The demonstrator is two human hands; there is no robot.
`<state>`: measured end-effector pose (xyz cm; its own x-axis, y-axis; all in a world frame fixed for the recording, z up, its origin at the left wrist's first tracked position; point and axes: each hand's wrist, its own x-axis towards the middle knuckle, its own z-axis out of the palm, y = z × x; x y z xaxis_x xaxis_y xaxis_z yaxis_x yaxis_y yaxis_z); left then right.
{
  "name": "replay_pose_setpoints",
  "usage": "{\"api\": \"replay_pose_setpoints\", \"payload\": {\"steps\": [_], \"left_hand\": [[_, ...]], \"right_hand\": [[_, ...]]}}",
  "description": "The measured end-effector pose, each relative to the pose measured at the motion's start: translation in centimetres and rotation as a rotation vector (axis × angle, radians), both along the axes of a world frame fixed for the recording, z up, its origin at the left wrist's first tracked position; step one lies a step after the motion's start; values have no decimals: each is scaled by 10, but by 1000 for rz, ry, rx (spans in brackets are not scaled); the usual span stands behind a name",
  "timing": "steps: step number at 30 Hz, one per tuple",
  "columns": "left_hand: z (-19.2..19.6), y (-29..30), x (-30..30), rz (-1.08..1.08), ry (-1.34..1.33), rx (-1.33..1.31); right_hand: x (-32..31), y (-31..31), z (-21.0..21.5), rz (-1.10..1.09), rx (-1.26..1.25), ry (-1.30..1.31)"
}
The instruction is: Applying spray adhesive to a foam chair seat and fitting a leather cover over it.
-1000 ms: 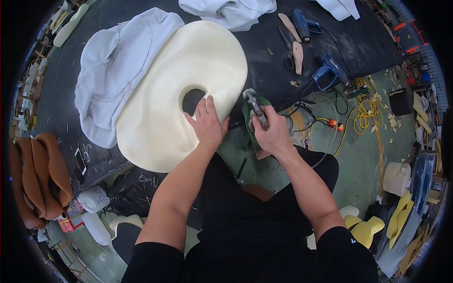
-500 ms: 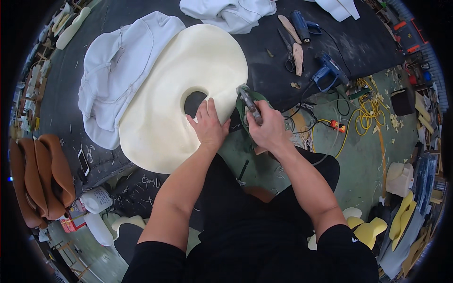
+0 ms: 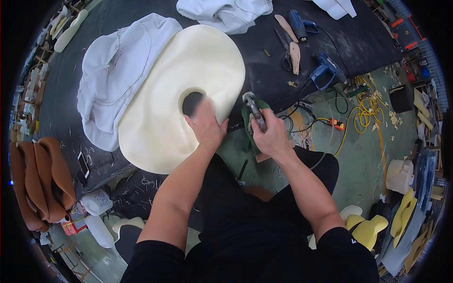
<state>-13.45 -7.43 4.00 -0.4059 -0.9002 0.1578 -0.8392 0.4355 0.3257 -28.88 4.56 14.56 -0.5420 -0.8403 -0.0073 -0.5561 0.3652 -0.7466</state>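
Observation:
A large cream foam piece (image 3: 155, 113), rounded with an oval hole, lies on the dark worktable. My left hand (image 3: 206, 123) rests on it beside the hole, thumb and fingers apart; its fingertips are blurred. To the right of the foam's edge, my right hand (image 3: 272, 134) is closed round a grey handheld tool (image 3: 256, 112) with green material hanging about it. The tool's head stands apart from the foam. Its exact kind cannot be made out. White sewn fabric (image 3: 115, 70) touches the foam's left side.
Two blue heat guns (image 3: 298, 26), scissors (image 3: 286, 54) and more white fabric (image 3: 226, 14) lie on the table (image 3: 264, 75). A phone (image 3: 83, 164) is at the left edge. Yellow cable (image 3: 365, 111) coils on the floor. Brown padded pieces (image 3: 40, 181) stand at left.
The tool in my right hand has moved from the foam's right edge, slightly right and down, off it. My left hand has shifted a little left on the foam.

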Motion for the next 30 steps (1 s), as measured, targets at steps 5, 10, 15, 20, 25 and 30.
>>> {"api": "replay_pose_setpoints", "payload": {"steps": [5,10,15,20,25,30], "left_hand": [[0,-1,1,0,-4,7],[-3,-2,1,12,2,-8],[-5,-1,0,10,-7,3],[-8,-1,2,11,-8,2],[-10,-2,1,4,0,-36],[-12,-2,0,7,9,-20]], "right_hand": [[2,1,7,8,41,-30],[7,-14,16,74,15,28],[10,-30,10,123,-67,47],[11,-31,13,123,-51,31],[9,-29,12,156,-60,-6],[14,-35,9,233,-254,146]]}}
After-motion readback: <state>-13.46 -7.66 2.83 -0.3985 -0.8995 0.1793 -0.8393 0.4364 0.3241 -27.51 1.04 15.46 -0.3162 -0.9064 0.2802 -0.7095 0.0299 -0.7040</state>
